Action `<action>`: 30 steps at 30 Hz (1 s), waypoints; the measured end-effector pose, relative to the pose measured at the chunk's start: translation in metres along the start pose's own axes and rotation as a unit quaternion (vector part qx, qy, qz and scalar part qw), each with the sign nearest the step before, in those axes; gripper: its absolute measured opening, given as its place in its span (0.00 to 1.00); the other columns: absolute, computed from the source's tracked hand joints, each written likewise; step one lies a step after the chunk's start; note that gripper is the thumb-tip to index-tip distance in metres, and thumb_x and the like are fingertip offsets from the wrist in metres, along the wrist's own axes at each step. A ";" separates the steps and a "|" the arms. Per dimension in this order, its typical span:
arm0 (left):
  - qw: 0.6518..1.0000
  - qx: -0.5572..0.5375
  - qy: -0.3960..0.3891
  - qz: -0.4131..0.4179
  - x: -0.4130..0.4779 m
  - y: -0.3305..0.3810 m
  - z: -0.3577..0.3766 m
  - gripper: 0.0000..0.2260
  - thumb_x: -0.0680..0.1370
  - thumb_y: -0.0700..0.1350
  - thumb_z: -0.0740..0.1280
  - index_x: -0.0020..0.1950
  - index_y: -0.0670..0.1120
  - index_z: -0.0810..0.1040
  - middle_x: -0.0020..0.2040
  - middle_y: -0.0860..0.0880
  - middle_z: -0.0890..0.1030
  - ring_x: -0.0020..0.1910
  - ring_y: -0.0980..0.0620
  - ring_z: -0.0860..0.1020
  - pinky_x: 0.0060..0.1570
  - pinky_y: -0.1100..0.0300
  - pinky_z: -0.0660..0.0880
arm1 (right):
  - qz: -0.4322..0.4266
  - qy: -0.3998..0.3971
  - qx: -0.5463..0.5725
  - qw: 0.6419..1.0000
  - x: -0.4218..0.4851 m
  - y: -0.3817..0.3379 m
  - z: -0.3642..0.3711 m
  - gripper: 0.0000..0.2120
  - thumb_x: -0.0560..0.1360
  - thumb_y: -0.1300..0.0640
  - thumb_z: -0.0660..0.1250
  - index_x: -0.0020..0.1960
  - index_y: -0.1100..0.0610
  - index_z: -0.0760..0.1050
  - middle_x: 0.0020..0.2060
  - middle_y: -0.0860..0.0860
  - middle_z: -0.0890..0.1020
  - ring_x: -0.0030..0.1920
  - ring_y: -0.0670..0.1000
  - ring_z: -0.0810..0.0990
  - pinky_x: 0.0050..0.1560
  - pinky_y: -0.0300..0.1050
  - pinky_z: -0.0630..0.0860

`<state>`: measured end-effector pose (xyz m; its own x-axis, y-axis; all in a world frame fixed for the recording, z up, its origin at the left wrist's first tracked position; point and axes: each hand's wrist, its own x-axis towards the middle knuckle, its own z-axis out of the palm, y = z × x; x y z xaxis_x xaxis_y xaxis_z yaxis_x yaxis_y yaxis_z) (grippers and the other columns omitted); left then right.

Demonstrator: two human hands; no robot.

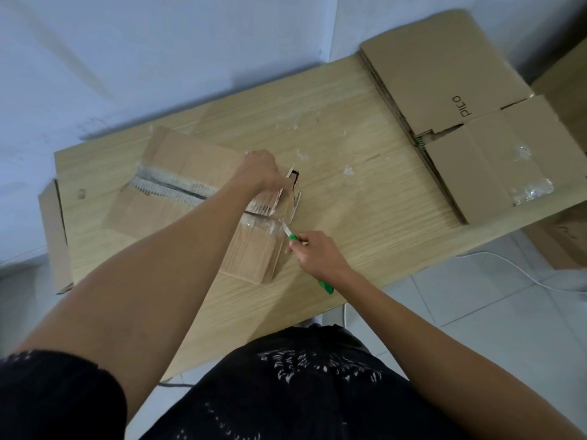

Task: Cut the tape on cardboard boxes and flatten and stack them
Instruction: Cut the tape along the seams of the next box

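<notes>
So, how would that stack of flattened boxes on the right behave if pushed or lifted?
The stack of flattened boxes shows many loose layers along its edge, so a push would probably fan them out. It seems to overhang the table, so it might tip.

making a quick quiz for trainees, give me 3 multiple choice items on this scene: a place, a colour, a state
1. Where is the stack? A) on the table's right end B) on the floor C) on the person's lap
2. Cutter handle colour? A) red B) green C) black
3. The right hand is? A) empty B) flat on the table C) gripping the cutter
Answers: A, the stack lies there; B, green shows either side of the fist; C, fingers curl round it, blade at the box's tape.
</notes>
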<state>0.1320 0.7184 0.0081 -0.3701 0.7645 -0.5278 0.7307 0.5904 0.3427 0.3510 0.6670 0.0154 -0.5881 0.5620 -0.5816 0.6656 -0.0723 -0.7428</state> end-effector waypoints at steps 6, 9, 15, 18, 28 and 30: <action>0.999 0.006 0.024 0.027 -0.025 -0.004 0.022 0.19 0.72 0.62 0.62 0.45 0.47 0.80 0.72 0.42 0.72 0.77 0.42 0.61 0.78 0.44 0.57 | 0.015 0.013 0.077 0.997 0.008 -0.001 -0.004 0.12 0.84 0.57 0.60 0.48 0.61 0.78 0.30 0.52 0.75 0.25 0.47 0.74 0.30 0.44 0.76; 0.977 -0.110 0.178 0.039 -0.080 -0.003 0.047 0.15 0.75 0.53 0.67 0.57 0.47 0.76 0.74 0.43 0.67 0.76 0.43 0.60 0.76 0.46 0.59 | -0.031 0.031 -0.032 0.999 0.002 0.014 -0.012 0.12 0.83 0.54 0.61 0.46 0.60 0.76 0.31 0.50 0.74 0.28 0.49 0.71 0.30 0.50 0.73; 0.965 -0.029 0.259 -0.035 -0.152 -0.019 0.109 0.26 0.72 0.69 0.65 0.55 0.49 0.68 0.67 0.45 0.64 0.70 0.42 0.62 0.74 0.40 0.59 | -0.100 0.057 -0.230 0.966 -0.006 0.033 -0.029 0.13 0.83 0.46 0.57 0.53 0.51 0.77 0.41 0.47 0.79 0.39 0.50 0.77 0.40 0.49 0.75; 0.956 -0.078 0.283 -0.021 -0.158 -0.033 0.123 0.19 0.72 0.62 0.71 0.49 0.49 0.71 0.66 0.47 0.66 0.66 0.42 0.65 0.70 0.44 0.63 | -0.141 0.046 -0.306 0.940 -0.008 0.032 -0.033 0.13 0.83 0.45 0.57 0.57 0.50 0.77 0.47 0.47 0.78 0.46 0.51 0.78 0.45 0.50 0.76; 0.946 -0.175 0.272 0.016 -0.164 -0.040 0.127 0.09 0.76 0.51 0.71 0.42 0.51 0.74 0.67 0.47 0.72 0.75 0.44 0.64 0.74 0.32 0.54 | -0.224 0.049 -0.384 0.895 -0.001 0.027 -0.027 0.13 0.82 0.46 0.58 0.56 0.50 0.78 0.45 0.47 0.79 0.44 0.52 0.79 0.42 0.51 0.78; 0.951 -0.173 0.254 0.013 -0.165 -0.036 0.123 0.09 0.79 0.50 0.69 0.41 0.51 0.74 0.67 0.50 0.72 0.74 0.46 0.65 0.76 0.32 0.46 | -0.230 0.051 -0.396 0.888 0.001 0.026 -0.024 0.13 0.83 0.45 0.58 0.56 0.51 0.78 0.45 0.47 0.79 0.43 0.52 0.79 0.41 0.51 0.77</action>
<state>0.2379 0.5391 -0.0125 -0.6480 0.7549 -0.1010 0.5437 0.5514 0.6327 0.3794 0.6854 0.0034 -0.8639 0.4561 -0.2135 0.5032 0.7634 -0.4050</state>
